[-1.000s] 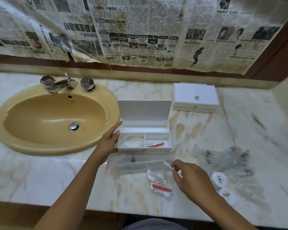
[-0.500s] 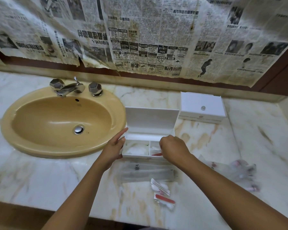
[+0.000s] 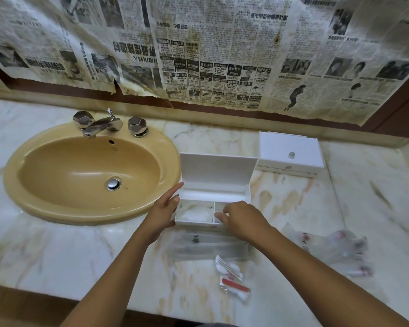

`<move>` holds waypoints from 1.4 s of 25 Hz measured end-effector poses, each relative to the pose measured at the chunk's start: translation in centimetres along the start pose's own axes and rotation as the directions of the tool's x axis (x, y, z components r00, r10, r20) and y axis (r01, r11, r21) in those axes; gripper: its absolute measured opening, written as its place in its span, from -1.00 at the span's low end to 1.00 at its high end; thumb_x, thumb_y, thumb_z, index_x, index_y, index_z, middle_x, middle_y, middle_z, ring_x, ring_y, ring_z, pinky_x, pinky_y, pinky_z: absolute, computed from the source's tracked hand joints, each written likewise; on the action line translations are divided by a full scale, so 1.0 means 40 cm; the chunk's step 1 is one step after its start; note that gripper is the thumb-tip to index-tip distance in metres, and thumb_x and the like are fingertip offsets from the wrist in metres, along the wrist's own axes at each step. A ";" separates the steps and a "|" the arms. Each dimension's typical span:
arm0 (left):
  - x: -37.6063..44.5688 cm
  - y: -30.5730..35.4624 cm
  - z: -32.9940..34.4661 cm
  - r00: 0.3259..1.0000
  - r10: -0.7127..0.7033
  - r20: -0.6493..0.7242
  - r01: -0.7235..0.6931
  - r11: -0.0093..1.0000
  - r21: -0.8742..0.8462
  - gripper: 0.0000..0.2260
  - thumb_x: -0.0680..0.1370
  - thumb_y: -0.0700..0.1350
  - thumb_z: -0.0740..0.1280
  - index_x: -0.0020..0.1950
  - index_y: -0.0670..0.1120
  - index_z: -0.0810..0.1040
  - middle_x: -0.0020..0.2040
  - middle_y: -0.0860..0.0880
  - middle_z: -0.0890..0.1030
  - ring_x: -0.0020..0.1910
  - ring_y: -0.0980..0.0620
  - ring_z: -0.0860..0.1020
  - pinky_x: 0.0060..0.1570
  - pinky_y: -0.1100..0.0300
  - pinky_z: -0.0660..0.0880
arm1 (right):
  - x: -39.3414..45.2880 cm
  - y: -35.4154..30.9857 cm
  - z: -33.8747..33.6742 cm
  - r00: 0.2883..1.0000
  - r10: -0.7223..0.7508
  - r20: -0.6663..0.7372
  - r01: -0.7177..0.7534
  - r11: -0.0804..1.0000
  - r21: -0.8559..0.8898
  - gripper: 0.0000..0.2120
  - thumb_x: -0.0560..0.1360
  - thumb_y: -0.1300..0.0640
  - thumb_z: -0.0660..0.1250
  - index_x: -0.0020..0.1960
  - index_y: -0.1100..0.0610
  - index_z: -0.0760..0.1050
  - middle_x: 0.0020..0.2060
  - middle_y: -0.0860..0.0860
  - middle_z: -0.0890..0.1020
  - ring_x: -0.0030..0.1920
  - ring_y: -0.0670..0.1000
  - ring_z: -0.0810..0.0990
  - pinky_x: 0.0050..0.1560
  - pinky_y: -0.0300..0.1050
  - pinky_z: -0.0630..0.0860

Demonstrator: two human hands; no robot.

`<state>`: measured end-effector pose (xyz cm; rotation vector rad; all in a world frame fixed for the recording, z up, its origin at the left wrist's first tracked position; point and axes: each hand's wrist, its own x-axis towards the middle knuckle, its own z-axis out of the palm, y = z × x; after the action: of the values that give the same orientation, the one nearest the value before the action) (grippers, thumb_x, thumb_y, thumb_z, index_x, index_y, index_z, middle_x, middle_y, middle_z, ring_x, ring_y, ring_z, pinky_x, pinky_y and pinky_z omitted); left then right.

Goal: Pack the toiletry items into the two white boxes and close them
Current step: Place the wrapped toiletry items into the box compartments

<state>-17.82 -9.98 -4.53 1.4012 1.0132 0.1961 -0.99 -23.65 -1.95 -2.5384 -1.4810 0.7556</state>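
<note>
Nearest, at the front of the marble counter (image 3: 57, 251), two small clear sachets wait unpacked: one with cotton buds (image 3: 228, 267) and, just in front of it, one with a red-orange strip (image 3: 235, 289), possibly a nail file. Just behind them lies a long clear packet (image 3: 208, 246) with a dark emblem, its contents hard to make out. Off to the right sits a blurred heap of plastic-wrapped toiletries (image 3: 340, 249), too smeared to name singly.

Next comes the open white box (image 3: 198, 220), its lid standing upright at the back. The left hand (image 3: 162, 214) steadies the box's left wall, fingers straight and relaxed, the forefinger reaching along the side. The right hand (image 3: 242, 219) hovers over the right compartment with its fingers curled down into it; whether they pinch an item or have let go, I cannot tell, since the hand hides that part. The left compartment holds something pale and wrapped.

Farther back, the second white box (image 3: 291, 154) rests closed near the wall, well apart from the hands; what is inside cannot be seen. To the left is the tan sink (image 3: 90, 175) with its chrome tap (image 3: 102, 125), and newspaper (image 3: 198, 55) covers the wall.

By my judgement the packing is at an early-to-middle stage: one box partly filled, most items loose on the counter, and the open lid not yet shut.
</note>
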 end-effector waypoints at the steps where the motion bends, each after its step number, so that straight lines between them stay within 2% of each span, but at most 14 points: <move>1: -0.001 0.001 0.001 1.000 -0.002 0.000 0.002 1.000 0.003 -0.66 0.72 -0.05 0.13 0.43 0.30 0.43 0.41 -0.37 0.31 0.45 -0.32 0.24 0.10 0.04 0.42 | -0.006 -0.001 0.008 0.999 0.003 0.045 -0.004 1.000 0.012 -0.54 0.59 -0.14 0.10 -0.29 0.17 0.44 -0.30 0.05 0.52 -0.25 0.07 0.50 -0.20 -0.08 0.44; 3: -0.001 0.002 0.001 1.000 -0.011 -0.005 0.011 1.000 0.006 -0.65 0.72 -0.04 0.13 0.44 0.30 0.42 0.41 -0.36 0.31 0.41 -0.29 0.32 0.18 0.00 0.44 | -0.014 0.002 0.023 0.997 0.007 0.082 -0.008 1.000 0.014 -0.49 0.60 -0.18 0.03 -0.39 0.12 0.29 -0.39 0.01 0.43 -0.29 0.06 0.46 -0.21 -0.07 0.40; 6: -0.003 0.006 0.002 1.000 -0.007 -0.024 0.007 1.000 0.006 -0.66 0.72 -0.05 0.13 0.37 0.37 0.44 0.03 -0.29 0.30 -0.05 -0.17 0.38 0.20 0.00 0.46 | -0.031 0.005 0.017 1.000 -0.018 0.006 0.017 0.996 0.082 -0.53 0.59 -0.17 0.06 -0.35 0.10 0.36 -0.34 0.00 0.46 -0.22 0.06 0.49 -0.20 -0.06 0.41; 9: -0.004 0.007 0.002 1.000 -0.013 -0.018 0.013 1.000 0.015 -0.65 0.72 -0.05 0.13 0.41 0.33 0.43 0.12 -0.31 0.30 0.12 -0.13 0.48 0.10 0.03 0.43 | -0.068 0.009 0.001 0.983 -0.087 -0.160 0.101 0.991 0.082 -0.72 0.58 -0.04 0.17 0.01 0.12 0.56 -0.04 0.00 0.60 0.04 0.03 0.52 -0.03 -0.06 0.49; 11: -0.003 0.007 0.002 1.000 -0.021 -0.015 0.022 1.000 0.021 -0.65 0.73 -0.05 0.13 0.45 0.29 0.42 0.34 -0.36 0.31 0.40 -0.26 0.33 0.11 0.03 0.44 | -0.106 0.014 -0.003 0.960 -0.101 -0.261 0.137 0.983 0.125 -0.74 0.57 0.01 0.22 0.18 0.07 0.54 0.08 -0.05 0.59 0.14 -0.03 0.48 0.07 -0.13 0.46; 12: -0.003 0.006 0.002 1.000 -0.021 -0.017 0.021 1.000 0.019 -0.65 0.72 -0.04 0.13 0.44 0.30 0.42 0.33 -0.36 0.33 0.38 -0.30 0.32 0.14 0.02 0.44 | -0.127 0.019 0.001 0.951 -0.104 -0.291 0.152 0.977 0.149 -0.75 0.56 0.02 0.25 0.20 0.04 0.53 0.08 -0.08 0.58 0.14 -0.05 0.48 0.07 -0.18 0.43; 15: -0.003 0.004 0.003 0.999 -0.023 -0.030 0.023 1.000 -0.018 -0.65 0.72 -0.06 0.13 0.33 0.39 0.46 -0.18 -0.12 0.30 -0.14 -0.10 0.30 0.14 -0.01 0.45 | -0.187 0.035 0.038 0.945 -0.107 -0.310 0.164 0.973 0.164 -0.77 0.52 0.06 0.31 0.16 0.04 0.56 0.02 -0.07 0.60 0.09 -0.06 0.51 0.01 -0.24 0.40; 18: -0.002 -0.001 0.005 0.999 -0.017 -0.040 0.017 1.000 -0.017 -0.65 0.72 -0.06 0.13 0.43 0.32 0.42 -0.20 0.03 0.35 -0.20 0.03 0.30 0.08 0.04 0.42 | -0.237 0.046 0.092 0.970 -0.096 -0.223 0.137 0.974 0.179 -0.76 0.51 0.02 0.31 0.15 0.03 0.55 0.03 -0.08 0.58 0.07 -0.08 0.51 -0.05 -0.31 0.32; 22: -0.002 -0.003 0.008 0.999 -0.009 -0.045 0.009 1.000 -0.021 -0.64 0.73 -0.07 0.13 0.47 0.27 0.40 -0.19 0.04 0.36 -0.18 0.12 0.36 0.08 0.05 0.39 | -0.276 0.041 0.139 0.992 -0.099 -0.074 0.107 0.988 0.112 -0.71 0.47 -0.14 0.31 0.11 -0.03 0.53 0.00 -0.10 0.54 0.03 -0.07 0.49 -0.12 -0.23 0.34; 25: -0.002 -0.001 0.010 0.999 -0.013 -0.048 0.012 1.000 -0.026 -0.64 0.73 -0.06 0.13 0.45 0.30 0.41 -0.15 0.02 0.35 -0.20 0.08 0.34 0.08 0.06 0.40 | -0.288 0.037 0.158 0.994 -0.109 -0.017 0.110 0.992 0.054 -0.72 0.46 -0.08 0.32 0.12 0.00 0.52 -0.01 -0.04 0.54 0.02 0.00 0.49 -0.12 -0.15 0.36; 29: 0.001 -0.006 0.007 1.000 -0.008 -0.022 0.008 1.000 -0.001 -0.65 0.72 -0.05 0.14 0.46 0.30 0.41 0.19 -0.39 0.36 0.13 -0.21 0.48 0.11 0.01 0.43 | -0.290 0.043 0.175 0.994 -0.108 -0.025 0.109 0.994 0.013 -0.82 0.51 0.04 0.23 0.06 0.04 0.51 -0.06 -0.01 0.55 -0.01 0.04 0.51 -0.19 -0.15 0.30; 31: -0.002 -0.006 0.008 1.000 -0.011 -0.029 0.011 1.000 -0.002 -0.64 0.72 -0.06 0.14 0.47 0.27 0.41 0.22 -0.42 0.30 0.13 -0.20 0.47 0.21 -0.02 0.43 | -0.289 0.048 0.178 0.995 -0.096 -0.033 0.096 0.995 0.022 -0.81 0.51 0.07 0.21 0.07 0.03 0.52 -0.05 -0.02 0.56 -0.01 0.03 0.51 -0.18 -0.15 0.31; 33: -0.004 -0.007 0.012 0.999 0.002 -0.042 -0.004 0.999 -0.038 -0.64 0.72 -0.09 0.14 0.46 0.25 0.42 0.07 -0.32 0.40 0.29 -0.17 0.45 0.22 -0.03 0.44 | -0.288 0.052 0.177 0.995 -0.083 -0.050 0.085 0.996 0.032 -0.79 0.52 0.08 0.20 0.09 0.02 0.54 -0.04 -0.03 0.57 0.00 0.03 0.52 -0.17 -0.15 0.30; 35: -0.009 -0.008 0.017 0.999 0.019 -0.045 -0.022 0.998 -0.064 -0.64 0.71 -0.11 0.16 0.42 0.28 0.43 0.05 0.01 0.52 0.44 0.02 0.38 0.09 0.03 0.45 | -0.285 0.054 0.176 0.995 -0.077 -0.059 0.079 0.996 0.030 -0.79 0.52 0.09 0.18 0.07 0.02 0.55 -0.04 -0.03 0.58 0.00 0.04 0.53 -0.20 -0.17 0.27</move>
<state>-17.72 -10.76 -4.76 1.3538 1.0209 0.2743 -7.14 -35.42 -4.67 -2.4414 -1.5271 0.6830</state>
